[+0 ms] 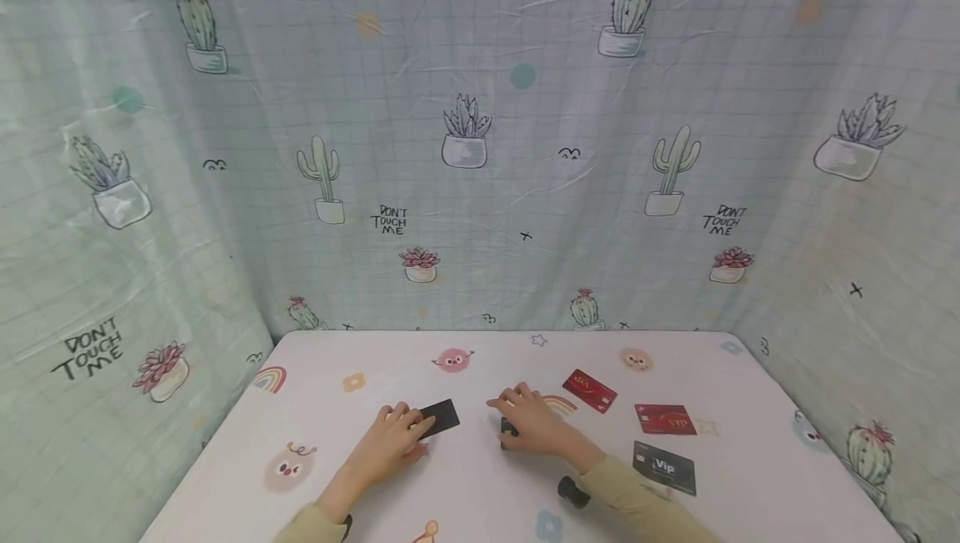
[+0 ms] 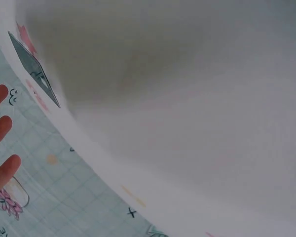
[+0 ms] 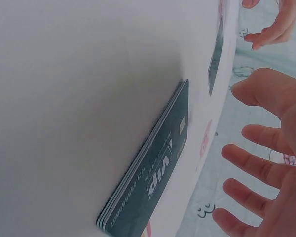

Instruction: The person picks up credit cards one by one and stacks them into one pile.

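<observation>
My left hand (image 1: 392, 436) is at the left of a dark card (image 1: 441, 419), its index finger overlapping the card's near edge in the head view. Its fingers (image 2: 1, 131) look straight and spread in the left wrist view, where a dark card (image 2: 35, 69) lies flat beyond them. Over a small stack of dark VIP cards (image 3: 150, 170) is my right hand (image 1: 531, 422); it hides most of the stack (image 1: 507, 433) from the head camera. From the right wrist, the thumb and fingers (image 3: 259, 163) show extended and spread, with nothing between them.
Two red VIP cards (image 1: 590, 391) (image 1: 666, 419) lie right of my right hand. A grey VIP card (image 1: 664, 468) sits nearer me, beside the right sleeve (image 1: 637, 500). A small black object (image 1: 573, 492) is next to that sleeve. Cactus-print cloth (image 1: 465, 193) surrounds the white table (image 1: 480, 501).
</observation>
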`<action>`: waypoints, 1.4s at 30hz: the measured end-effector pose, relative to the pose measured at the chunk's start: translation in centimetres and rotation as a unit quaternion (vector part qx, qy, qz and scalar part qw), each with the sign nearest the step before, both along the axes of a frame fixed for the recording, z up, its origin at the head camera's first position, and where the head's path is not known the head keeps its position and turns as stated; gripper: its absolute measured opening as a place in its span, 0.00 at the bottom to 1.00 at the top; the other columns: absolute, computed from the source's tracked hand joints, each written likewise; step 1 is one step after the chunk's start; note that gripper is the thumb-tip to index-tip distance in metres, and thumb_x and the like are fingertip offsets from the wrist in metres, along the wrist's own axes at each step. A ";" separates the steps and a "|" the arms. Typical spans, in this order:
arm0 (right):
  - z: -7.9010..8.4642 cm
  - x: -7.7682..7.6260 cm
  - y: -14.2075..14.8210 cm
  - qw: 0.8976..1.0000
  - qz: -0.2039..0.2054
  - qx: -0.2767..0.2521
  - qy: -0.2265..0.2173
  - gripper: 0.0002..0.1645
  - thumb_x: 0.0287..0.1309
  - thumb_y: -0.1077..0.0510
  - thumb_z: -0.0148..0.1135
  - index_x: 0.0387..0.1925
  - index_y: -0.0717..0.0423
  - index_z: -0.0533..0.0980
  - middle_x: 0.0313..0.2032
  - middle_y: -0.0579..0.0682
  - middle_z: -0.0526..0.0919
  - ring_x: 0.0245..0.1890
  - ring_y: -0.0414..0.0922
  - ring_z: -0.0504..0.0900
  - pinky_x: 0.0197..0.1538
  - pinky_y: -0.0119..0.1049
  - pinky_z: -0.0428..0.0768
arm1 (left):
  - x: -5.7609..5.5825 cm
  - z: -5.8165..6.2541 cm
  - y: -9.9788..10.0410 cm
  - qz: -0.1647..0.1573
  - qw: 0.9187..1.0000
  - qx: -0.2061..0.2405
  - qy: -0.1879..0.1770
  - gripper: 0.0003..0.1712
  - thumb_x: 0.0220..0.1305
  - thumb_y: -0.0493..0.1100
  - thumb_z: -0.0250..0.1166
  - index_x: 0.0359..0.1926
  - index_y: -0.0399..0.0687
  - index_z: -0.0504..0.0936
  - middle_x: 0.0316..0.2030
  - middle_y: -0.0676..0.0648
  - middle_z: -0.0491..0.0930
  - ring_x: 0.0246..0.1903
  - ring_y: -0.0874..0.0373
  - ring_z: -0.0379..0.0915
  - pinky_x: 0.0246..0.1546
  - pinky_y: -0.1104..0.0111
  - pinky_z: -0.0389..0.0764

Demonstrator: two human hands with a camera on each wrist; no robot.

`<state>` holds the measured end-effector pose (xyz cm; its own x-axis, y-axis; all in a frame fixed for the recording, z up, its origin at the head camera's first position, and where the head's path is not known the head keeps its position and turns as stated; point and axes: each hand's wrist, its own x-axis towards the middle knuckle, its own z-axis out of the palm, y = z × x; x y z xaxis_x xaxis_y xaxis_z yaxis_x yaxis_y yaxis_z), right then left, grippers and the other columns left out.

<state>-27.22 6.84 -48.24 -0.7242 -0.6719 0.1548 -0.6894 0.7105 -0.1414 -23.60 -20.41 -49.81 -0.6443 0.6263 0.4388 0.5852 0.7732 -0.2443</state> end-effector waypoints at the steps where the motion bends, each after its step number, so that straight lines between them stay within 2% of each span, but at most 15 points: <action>1: -0.1 -0.1 -0.2 1.000 -0.005 0.005 -0.003 0.30 0.51 0.49 0.59 0.56 0.50 0.67 0.46 0.47 0.72 0.44 0.43 0.64 0.46 0.43 0.68 | 0.0 0.0 -0.2 0.002 1.000 0.000 -0.003 0.22 0.48 0.52 0.66 0.46 0.51 0.79 0.33 0.53 0.76 0.36 0.58 0.67 0.37 0.63 0.65; 11: -0.6 -0.8 -2.9 0.999 -0.032 0.042 0.001 0.31 0.51 0.44 0.58 0.57 0.45 0.65 0.52 0.44 0.71 0.49 0.44 0.64 0.51 0.46 0.68 | -0.6 -0.8 -1.7 0.028 1.000 -0.010 0.000 0.27 0.46 0.58 0.65 0.46 0.49 0.78 0.34 0.51 0.76 0.35 0.56 0.65 0.35 0.61 0.65; 17: -0.1 -0.9 -4.1 0.998 -0.024 0.053 0.026 0.31 0.53 0.42 0.57 0.57 0.46 0.65 0.55 0.45 0.69 0.50 0.44 0.65 0.50 0.45 0.68 | -1.0 -1.5 -2.7 0.040 0.999 -0.016 0.001 0.31 0.45 0.58 0.65 0.49 0.47 0.76 0.37 0.49 0.74 0.36 0.53 0.65 0.36 0.58 0.66; 23: -0.7 -1.5 -4.8 0.997 -0.017 0.061 0.045 0.32 0.52 0.40 0.56 0.58 0.46 0.64 0.57 0.45 0.68 0.50 0.44 0.64 0.47 0.44 0.68 | -1.5 -1.9 -3.2 0.037 0.999 -0.015 0.001 0.35 0.42 0.61 0.65 0.50 0.47 0.74 0.40 0.46 0.74 0.37 0.52 0.65 0.37 0.57 0.67; 32: -1.1 -2.1 -5.7 0.994 -0.019 0.092 0.057 0.35 0.53 0.38 0.54 0.61 0.45 0.62 0.61 0.44 0.66 0.51 0.44 0.66 0.46 0.44 0.68 | -2.0 -2.0 -3.1 0.051 0.998 -0.023 -0.032 0.36 0.46 0.63 0.62 0.52 0.46 0.73 0.41 0.46 0.75 0.40 0.50 0.66 0.40 0.53 0.68; 38: -1.3 -2.1 -6.4 0.991 -0.018 0.116 0.057 0.34 0.54 0.38 0.52 0.61 0.44 0.62 0.62 0.42 0.65 0.52 0.43 0.66 0.50 0.46 0.68 | -2.2 -2.1 -2.6 0.046 0.998 -0.019 -0.026 0.35 0.48 0.64 0.61 0.50 0.45 0.75 0.38 0.46 0.76 0.39 0.50 0.68 0.38 0.52 0.69; 42: -1.7 -2.3 -6.6 0.990 -0.021 0.125 0.063 0.33 0.54 0.38 0.51 0.61 0.43 0.62 0.62 0.41 0.65 0.53 0.43 0.66 0.51 0.47 0.67 | -2.3 -2.1 -2.5 0.048 0.998 -0.034 -0.015 0.34 0.49 0.65 0.60 0.50 0.46 0.76 0.37 0.47 0.76 0.38 0.51 0.67 0.38 0.54 0.69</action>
